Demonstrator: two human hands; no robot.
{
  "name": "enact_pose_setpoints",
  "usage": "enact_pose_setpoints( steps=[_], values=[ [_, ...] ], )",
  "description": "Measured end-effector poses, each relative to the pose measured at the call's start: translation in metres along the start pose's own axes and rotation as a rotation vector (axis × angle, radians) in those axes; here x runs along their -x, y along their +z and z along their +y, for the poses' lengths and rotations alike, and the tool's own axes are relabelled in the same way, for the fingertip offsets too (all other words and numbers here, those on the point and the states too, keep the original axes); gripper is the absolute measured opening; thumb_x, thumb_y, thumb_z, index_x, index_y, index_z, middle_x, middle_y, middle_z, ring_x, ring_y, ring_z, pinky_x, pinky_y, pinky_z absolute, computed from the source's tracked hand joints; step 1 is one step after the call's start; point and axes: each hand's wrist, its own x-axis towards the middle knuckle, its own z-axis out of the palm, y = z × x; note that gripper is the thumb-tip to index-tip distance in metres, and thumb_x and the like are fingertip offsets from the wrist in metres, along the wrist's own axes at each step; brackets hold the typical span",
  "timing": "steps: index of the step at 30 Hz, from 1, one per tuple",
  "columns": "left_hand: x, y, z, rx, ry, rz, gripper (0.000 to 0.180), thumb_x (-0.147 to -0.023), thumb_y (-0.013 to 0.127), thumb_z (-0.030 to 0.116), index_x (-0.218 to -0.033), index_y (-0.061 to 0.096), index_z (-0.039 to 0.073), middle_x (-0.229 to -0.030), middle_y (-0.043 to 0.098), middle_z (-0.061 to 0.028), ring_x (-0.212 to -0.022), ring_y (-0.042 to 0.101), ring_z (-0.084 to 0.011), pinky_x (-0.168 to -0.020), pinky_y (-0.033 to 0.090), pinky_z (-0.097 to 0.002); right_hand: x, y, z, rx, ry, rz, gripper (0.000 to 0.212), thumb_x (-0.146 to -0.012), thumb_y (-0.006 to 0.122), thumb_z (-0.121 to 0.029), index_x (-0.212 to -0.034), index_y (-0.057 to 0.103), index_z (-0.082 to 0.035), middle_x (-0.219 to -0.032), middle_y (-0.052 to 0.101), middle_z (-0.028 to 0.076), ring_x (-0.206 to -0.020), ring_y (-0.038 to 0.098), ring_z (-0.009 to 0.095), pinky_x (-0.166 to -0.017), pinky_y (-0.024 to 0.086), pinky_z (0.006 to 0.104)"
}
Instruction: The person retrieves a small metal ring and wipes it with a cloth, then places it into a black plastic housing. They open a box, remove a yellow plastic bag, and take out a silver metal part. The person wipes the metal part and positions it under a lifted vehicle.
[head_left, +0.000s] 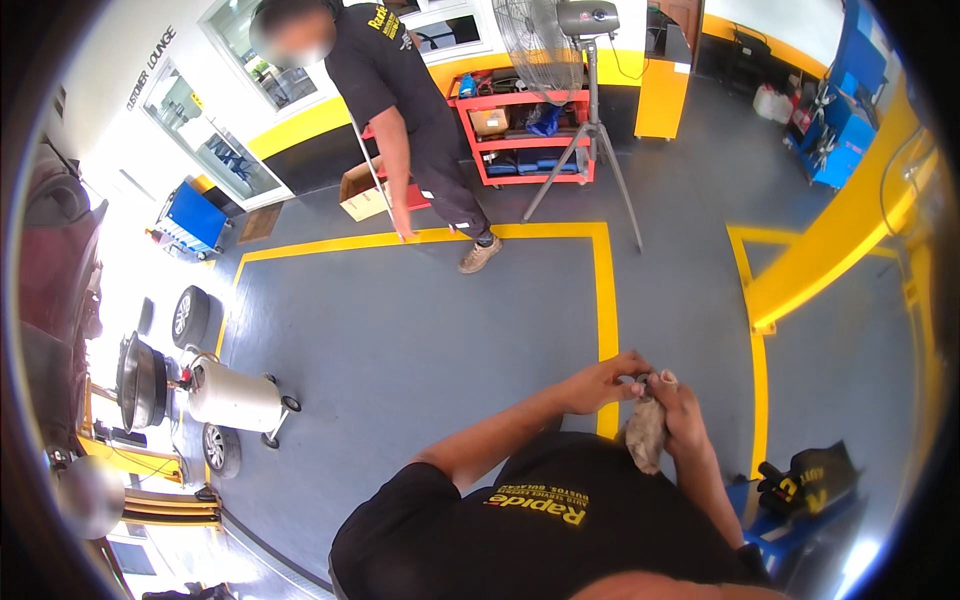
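A: What surrounds them?
B: Grey workshop floor with yellow painted lines [604, 300], a red metal shelf trolley [525, 135], a white wheeled drain tank [235, 395].
A: And the hands?
B: Right hand [685, 415] is clenched around a crumpled grey cloth rag [648, 432] at chest height; left hand [605, 382] pinches its top. Better to wipe each finger firmly.

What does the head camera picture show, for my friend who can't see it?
A person looking down holds a crumpled grey rag in the right hand, while the left hand pinches something small at its top. Below lies a grey workshop floor with yellow lines. Another person in black stands farther off near a red shelf cart and a standing fan.
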Motion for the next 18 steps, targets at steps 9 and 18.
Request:
enact_pose_setpoints(
  steps=[9, 18],
  values=[
    [0.008, 0.014, 0.013, 0.099, -0.11, 0.183, 0.048, -0.096, 0.076, 0.022, -0.136, 0.055, 0.004, -0.123, 0.061, -0.0101, -0.123, 0.057, -0.021, -0.109, 0.047, -0.0385, -0.004, 0.009, 0.003, -0.008, -0.062, -0.004, 0.025, -0.102, 0.066, -0.022, -0.11, 0.057, 0.001, -0.094, 0.064, 0.007, -0.082, 0.067, 0.016, -0.071, 0.058, 0.032],
    [0.009, 0.02, 0.002, -0.017, -0.091, 0.14, 0.05, -0.097, 0.075, 0.023, -0.138, 0.055, 0.004, -0.121, 0.061, -0.0113, -0.118, 0.059, -0.0221, -0.103, 0.05, -0.0378, -0.005, -0.008, 0.025, -0.032, -0.054, 0.026, 0.029, -0.103, 0.065, -0.022, -0.115, 0.058, 0.004, -0.099, 0.065, 0.009, -0.084, 0.067, 0.017, -0.074, 0.057, 0.0317]
  ],
)
